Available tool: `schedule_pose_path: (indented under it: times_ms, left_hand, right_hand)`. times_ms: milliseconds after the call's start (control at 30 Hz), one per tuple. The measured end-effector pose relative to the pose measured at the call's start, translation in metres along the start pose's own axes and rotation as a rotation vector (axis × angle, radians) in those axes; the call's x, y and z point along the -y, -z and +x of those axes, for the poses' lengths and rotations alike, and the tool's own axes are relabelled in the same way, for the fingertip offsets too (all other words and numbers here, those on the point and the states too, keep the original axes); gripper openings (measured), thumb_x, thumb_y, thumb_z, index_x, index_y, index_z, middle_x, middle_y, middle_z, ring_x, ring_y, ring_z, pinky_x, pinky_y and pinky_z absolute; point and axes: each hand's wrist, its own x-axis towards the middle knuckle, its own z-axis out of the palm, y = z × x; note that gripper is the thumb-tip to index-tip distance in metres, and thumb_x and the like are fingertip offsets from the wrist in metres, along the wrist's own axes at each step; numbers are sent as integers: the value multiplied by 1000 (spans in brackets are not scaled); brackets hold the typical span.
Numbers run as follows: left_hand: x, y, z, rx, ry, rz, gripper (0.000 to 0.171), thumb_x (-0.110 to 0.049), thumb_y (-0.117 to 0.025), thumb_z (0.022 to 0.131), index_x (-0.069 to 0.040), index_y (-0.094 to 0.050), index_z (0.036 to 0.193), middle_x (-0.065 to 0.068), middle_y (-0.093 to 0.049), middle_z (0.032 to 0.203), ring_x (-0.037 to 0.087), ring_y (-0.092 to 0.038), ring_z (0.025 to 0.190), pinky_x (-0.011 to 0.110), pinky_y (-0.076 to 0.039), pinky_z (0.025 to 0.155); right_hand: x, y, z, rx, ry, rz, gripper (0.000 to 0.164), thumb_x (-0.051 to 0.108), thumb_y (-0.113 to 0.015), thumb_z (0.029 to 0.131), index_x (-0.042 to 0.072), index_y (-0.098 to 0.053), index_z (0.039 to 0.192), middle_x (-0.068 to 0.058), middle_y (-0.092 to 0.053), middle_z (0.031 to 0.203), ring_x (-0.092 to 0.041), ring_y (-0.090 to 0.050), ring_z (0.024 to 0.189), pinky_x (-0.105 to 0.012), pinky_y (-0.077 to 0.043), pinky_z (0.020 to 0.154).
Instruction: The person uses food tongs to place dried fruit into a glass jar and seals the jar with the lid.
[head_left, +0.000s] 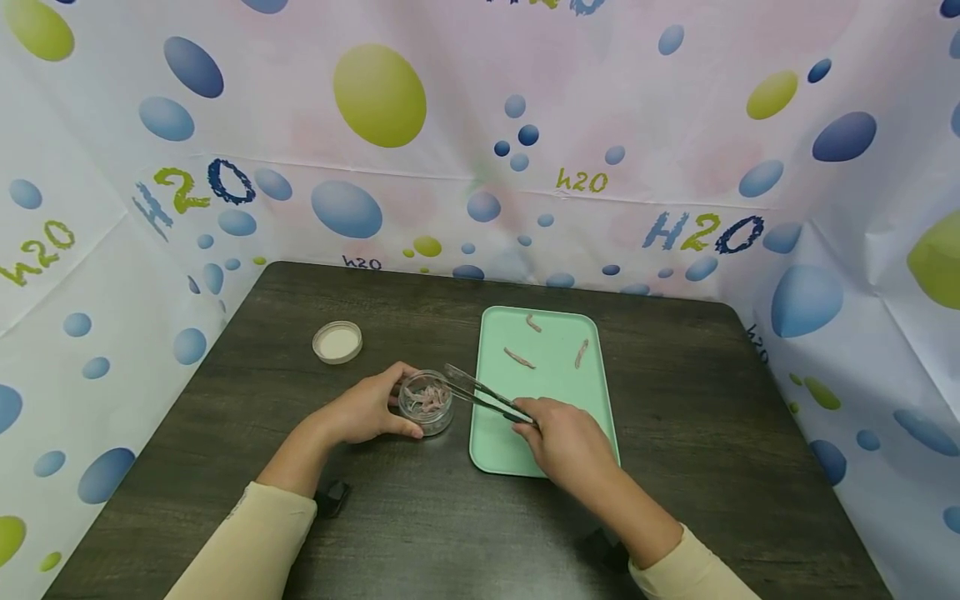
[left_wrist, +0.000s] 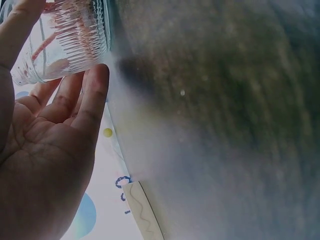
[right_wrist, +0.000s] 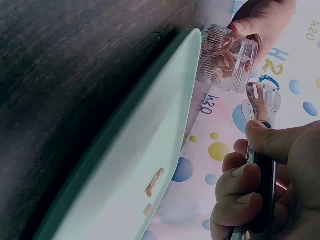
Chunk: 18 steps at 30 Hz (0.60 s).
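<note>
1. Your left grip point(head_left: 360, 410) was clamped around the glass jar point(head_left: 431, 427), just beside the tray's left edge; the jar looked smooth, rigid and breakable, best held around its side wall.
2. The pinkish strips point(head_left: 426, 398) inside probably handled as light, soft and slippery (a gentle pinch mid-length seemed wisest).
3. Your right grip point(head_left: 572, 437) was closed around the tongs point(right_wrist: 264, 167), whose tips stood apart by the jar's mouth; you could not tell whether they held anything.
4. Three loose strips point(head_left: 519, 358) lay well apart on the green tray point(head_left: 498, 433).
5. The lid point(head_left: 337, 342) lay on the tabletop point(head_left: 397, 517), beyond your left grip; the jar's rim narrowed the tongs' way in.
</note>
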Motion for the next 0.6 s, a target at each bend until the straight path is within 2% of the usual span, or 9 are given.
schedule_pose_path:
  times_ms: [167, 333, 600]
  left_hand:
    - [0, 0, 0, -2, -2, 0, 89, -37, -95, 85, -13, -45, 155, 16, -64, 148, 44, -64, 138, 59, -56, 114]
    - [0, 0, 0, -7, -8, -1, 88, -36, -95, 85, -13, -45, 154, 17, -64, 148, 44, -65, 137, 58, -56, 113]
    - [1, 0, 0, -8, -19, -7, 88, -36, -95, 85, -12, -46, 153, 19, -63, 148, 44, -66, 136, 57, -56, 113]
  right_hand:
    - [-5, 0, -2, 6, -23, 14, 36, 25, -85, 95, 14, -79, 129, 0, -80, 99, -11, -69, 74, -25, -50, 61]
    - [-9, 2, -4, 39, -68, 47, 39, 25, -85, 95, 15, -78, 132, 5, -75, 90, -5, -61, 70, -23, -47, 59]
    - [-18, 9, -7, 62, -124, 65, 43, 25, -84, 96, 13, -74, 137, 5, -71, 89, -4, -55, 70, -25, -47, 60]
